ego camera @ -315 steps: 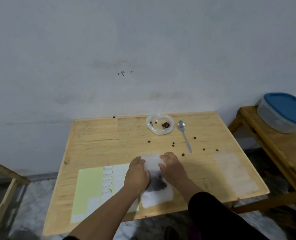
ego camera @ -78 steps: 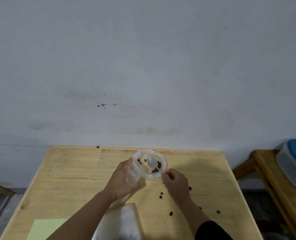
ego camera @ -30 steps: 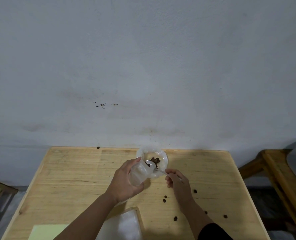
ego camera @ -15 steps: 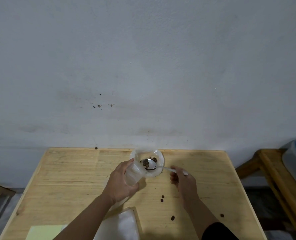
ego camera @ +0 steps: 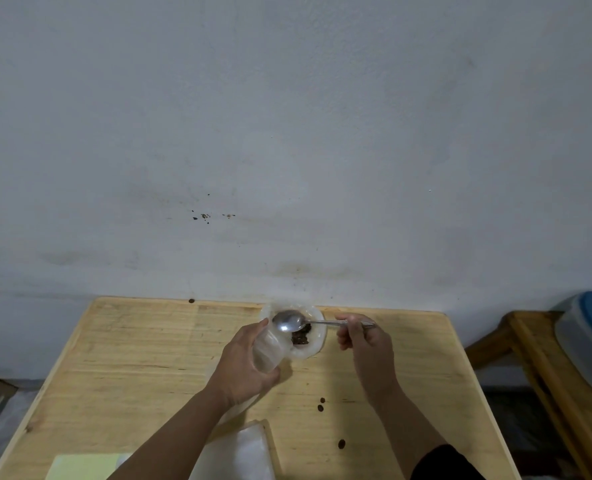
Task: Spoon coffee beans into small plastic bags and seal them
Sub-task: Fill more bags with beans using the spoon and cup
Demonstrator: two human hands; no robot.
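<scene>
My left hand (ego camera: 244, 367) grips a small clear plastic bag (ego camera: 268, 348) with its mouth tilted up toward the far edge of the wooden table (ego camera: 142, 362). My right hand (ego camera: 365, 342) pinches the handle of a metal spoon (ego camera: 289, 321). The spoon's bowl hovers over the bag's mouth, above a white container (ego camera: 313, 342) holding a small heap of coffee beans (ego camera: 300, 336). The spoon's bowl looks empty.
Loose beans (ego camera: 321, 403) lie on the table right of my left arm. A white plastic bag (ego camera: 239, 453) and a pale green sheet (ego camera: 79, 466) lie at the near edge. A blue-lidded tub (ego camera: 590, 337) stands on a side table at right. The wall is close behind.
The spoon has lifted out of the container and its bowl now sits over the bag's mouth. My right hand has shifted right along the handle. My left hand keeps the bag.
</scene>
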